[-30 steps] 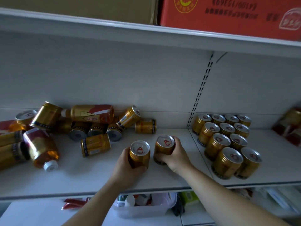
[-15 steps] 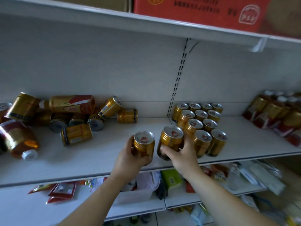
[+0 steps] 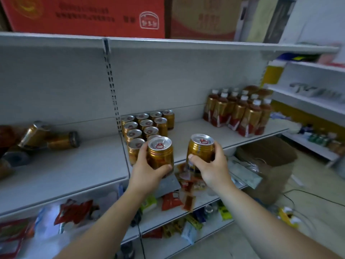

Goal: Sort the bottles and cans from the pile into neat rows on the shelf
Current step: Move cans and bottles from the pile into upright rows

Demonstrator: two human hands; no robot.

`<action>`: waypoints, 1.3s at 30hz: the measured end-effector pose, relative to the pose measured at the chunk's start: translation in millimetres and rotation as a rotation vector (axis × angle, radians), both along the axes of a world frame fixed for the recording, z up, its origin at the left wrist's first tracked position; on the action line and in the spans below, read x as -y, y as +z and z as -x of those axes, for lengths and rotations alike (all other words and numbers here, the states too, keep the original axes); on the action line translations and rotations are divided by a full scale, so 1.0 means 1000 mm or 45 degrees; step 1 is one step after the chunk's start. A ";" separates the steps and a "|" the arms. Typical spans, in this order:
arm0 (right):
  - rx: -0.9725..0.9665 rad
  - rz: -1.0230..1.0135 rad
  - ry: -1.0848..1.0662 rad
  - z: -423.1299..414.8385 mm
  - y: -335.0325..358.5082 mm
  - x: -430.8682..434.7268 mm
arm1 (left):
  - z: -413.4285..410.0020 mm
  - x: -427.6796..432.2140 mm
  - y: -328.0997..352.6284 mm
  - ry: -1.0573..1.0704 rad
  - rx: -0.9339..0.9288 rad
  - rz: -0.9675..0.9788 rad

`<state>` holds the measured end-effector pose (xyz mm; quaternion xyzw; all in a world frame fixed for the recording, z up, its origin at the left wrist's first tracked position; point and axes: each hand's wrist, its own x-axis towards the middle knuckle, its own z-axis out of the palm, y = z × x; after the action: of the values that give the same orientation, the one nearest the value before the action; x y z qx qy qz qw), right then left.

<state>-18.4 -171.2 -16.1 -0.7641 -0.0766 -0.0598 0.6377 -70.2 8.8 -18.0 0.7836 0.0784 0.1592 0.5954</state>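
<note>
Your left hand (image 3: pixel 147 170) wraps the left can (image 3: pixel 161 153), hiding the nearest of the can rows (image 3: pixel 145 125) at its 11 o'clock. Your right hand (image 3: pixel 213 170) wraps the right can (image 3: pixel 200 149). At 9 o'clock the pile (image 3: pixel 37 140) is blurred and cut off.

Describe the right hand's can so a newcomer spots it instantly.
On the middle shelf, gold cans stand in rows by the slotted upright. Right of them, the right hand grips one gold can. Unlike the can in the left hand, it overlaps no row; bare shelf behind.
</note>
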 end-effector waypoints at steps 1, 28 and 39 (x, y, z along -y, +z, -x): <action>-0.005 0.018 -0.011 -0.002 -0.001 0.013 | -0.003 0.014 -0.001 -0.003 -0.012 -0.004; -0.177 0.321 0.304 -0.240 -0.057 0.040 | -0.188 0.078 -0.068 0.269 -0.299 -0.241; -0.169 0.270 0.768 -0.288 -0.073 0.021 | -0.192 0.077 -0.040 0.417 -0.546 -1.615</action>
<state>269.3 -192.4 -88.6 -0.7715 -0.2635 0.1901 0.5470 122.1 -68.2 -58.1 0.9728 0.2037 0.1037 -0.0385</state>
